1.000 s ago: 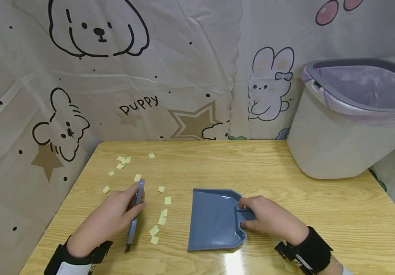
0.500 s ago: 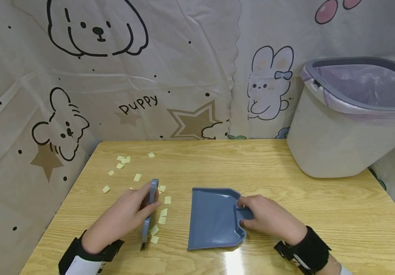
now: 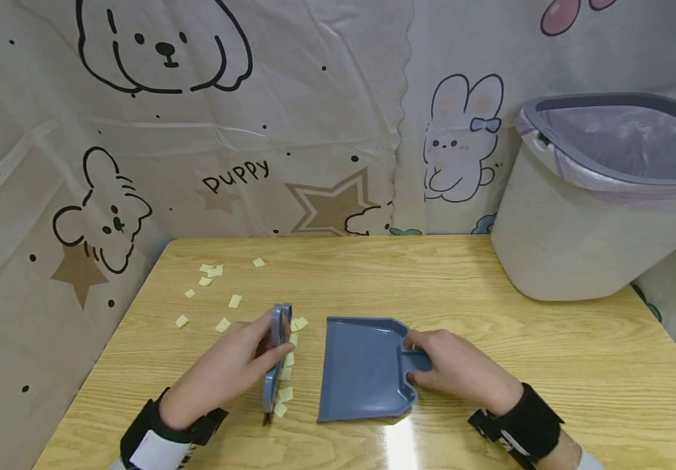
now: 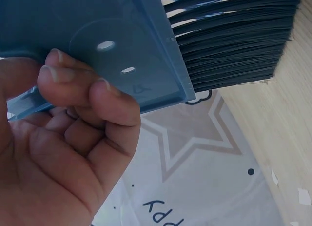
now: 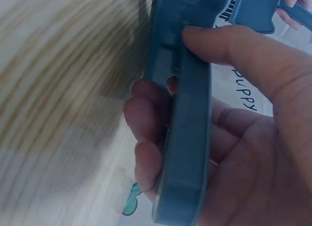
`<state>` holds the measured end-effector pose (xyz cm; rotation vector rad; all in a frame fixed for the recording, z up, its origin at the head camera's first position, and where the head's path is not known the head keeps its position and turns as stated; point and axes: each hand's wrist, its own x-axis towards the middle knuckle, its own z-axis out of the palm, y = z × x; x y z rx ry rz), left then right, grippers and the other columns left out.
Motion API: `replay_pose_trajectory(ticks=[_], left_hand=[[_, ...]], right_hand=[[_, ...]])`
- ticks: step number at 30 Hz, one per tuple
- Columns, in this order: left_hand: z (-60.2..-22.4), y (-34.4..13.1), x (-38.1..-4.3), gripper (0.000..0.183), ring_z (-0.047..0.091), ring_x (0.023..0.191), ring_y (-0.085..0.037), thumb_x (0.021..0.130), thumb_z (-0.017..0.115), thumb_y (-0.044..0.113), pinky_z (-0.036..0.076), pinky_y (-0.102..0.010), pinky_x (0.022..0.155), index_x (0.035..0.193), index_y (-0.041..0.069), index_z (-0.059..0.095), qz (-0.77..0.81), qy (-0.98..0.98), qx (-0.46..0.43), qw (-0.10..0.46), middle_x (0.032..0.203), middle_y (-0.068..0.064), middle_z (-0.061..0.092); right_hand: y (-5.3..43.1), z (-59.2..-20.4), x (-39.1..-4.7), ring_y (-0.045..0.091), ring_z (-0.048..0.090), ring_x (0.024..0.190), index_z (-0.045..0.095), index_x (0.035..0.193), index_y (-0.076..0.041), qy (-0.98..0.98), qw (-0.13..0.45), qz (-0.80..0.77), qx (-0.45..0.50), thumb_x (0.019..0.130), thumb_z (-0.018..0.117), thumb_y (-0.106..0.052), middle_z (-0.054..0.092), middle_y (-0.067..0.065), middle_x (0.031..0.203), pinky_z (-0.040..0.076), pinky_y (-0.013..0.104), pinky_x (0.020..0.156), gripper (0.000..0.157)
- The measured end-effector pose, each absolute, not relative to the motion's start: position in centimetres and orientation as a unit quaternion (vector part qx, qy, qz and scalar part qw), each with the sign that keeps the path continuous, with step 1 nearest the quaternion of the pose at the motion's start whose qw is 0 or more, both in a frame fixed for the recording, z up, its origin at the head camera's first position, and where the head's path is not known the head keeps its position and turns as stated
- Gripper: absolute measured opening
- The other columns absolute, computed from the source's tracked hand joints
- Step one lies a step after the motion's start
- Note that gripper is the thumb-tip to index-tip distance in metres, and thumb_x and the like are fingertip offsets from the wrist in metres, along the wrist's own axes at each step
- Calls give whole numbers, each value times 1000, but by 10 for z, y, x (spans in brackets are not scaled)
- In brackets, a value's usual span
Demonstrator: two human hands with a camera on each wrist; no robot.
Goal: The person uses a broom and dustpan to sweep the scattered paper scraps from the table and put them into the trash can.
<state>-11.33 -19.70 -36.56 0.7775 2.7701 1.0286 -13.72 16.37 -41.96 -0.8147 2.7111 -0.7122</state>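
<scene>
My left hand (image 3: 238, 359) grips a blue hand brush (image 3: 270, 385) by its handle, its dark bristles (image 4: 234, 45) showing in the left wrist view. Several small yellow paper pieces (image 3: 285, 394) lie along the brush's right side, between it and the dustpan. With its wide lip facing the brush, a blue dustpan (image 3: 364, 372) sits on the table, its pan bare. My right hand (image 3: 455, 365) holds the dustpan's handle (image 5: 187, 138), fingers wrapped beneath and thumb on top in the right wrist view.
More yellow paper pieces (image 3: 211, 271) are scattered over the left part of the wooden table (image 3: 373, 274). A pale bin (image 3: 584, 241) with a lilac liner stands at the back right. A printed cloth (image 3: 326, 130) hangs behind the table.
My left hand has moved the brush rightward toward the dustpan, and the near column of paper pieces has shifted right with it. My right hand and the dustpan have stayed nearly still.
</scene>
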Motion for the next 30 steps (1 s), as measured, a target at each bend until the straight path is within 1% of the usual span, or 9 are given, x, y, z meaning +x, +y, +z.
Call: replay_pose_trajectory(ticks=[6, 13, 17, 22, 24, 26, 30], left_hand=[[-367, -190, -114, 14, 47, 60, -2, 102, 68, 19, 43, -24, 54, 104, 22, 55, 345, 899, 269, 32, 73, 11, 51], [-369, -183, -114, 12, 46, 59, -3, 103, 67, 18, 42, -24, 54, 105, 22, 55, 363, 889, 276, 44, 76, 10, 52], [-370, -179, -113, 12, 47, 60, -4, 103, 67, 17, 43, -24, 55, 104, 23, 56, 373, 885, 273, 50, 76, 10, 53], [-372, -174, -113, 7, 47, 59, -4, 104, 65, 24, 42, -23, 55, 104, 23, 58, 381, 881, 278, 48, 73, 12, 49], [-373, -173, -113, 7, 46, 58, -5, 105, 64, 26, 42, -24, 55, 105, 23, 58, 384, 878, 280, 48, 72, 12, 49], [-373, -173, -113, 8, 48, 60, -5, 105, 64, 27, 43, -24, 56, 106, 21, 59, 386, 878, 279, 49, 74, 12, 52], [-370, -173, -113, 12, 54, 67, -4, 105, 64, 25, 48, -26, 61, 112, 15, 61, 398, 873, 278, 42, 85, 9, 59]], right_hand=[[163, -421, -139, 9, 56, 77, 70, 112, -14, 920, 116, -251, -278, 89, 81, -21, 67, -6, 98, 46, 29, 69, 27], [162, -424, -139, 10, 56, 76, 68, 109, -16, 913, 121, -261, -289, 90, 80, -22, 65, -7, 94, 46, 29, 68, 24], [162, -425, -139, 9, 54, 74, 67, 108, -17, 913, 121, -260, -290, 90, 81, -23, 63, -8, 90, 45, 28, 66, 23], [161, -424, -138, 8, 52, 71, 66, 107, -17, 912, 126, -265, -288, 90, 81, -22, 60, -8, 85, 43, 27, 64, 23], [161, -423, -138, 8, 52, 71, 66, 107, -17, 911, 126, -266, -288, 90, 81, -22, 60, -8, 85, 43, 27, 64, 23], [160, -423, -138, 7, 51, 70, 66, 106, -17, 912, 126, -266, -287, 90, 81, -23, 59, -7, 85, 43, 27, 63, 23], [160, -423, -138, 6, 50, 69, 66, 106, -18, 913, 125, -263, -286, 90, 81, -23, 59, -8, 83, 42, 27, 63, 23]])
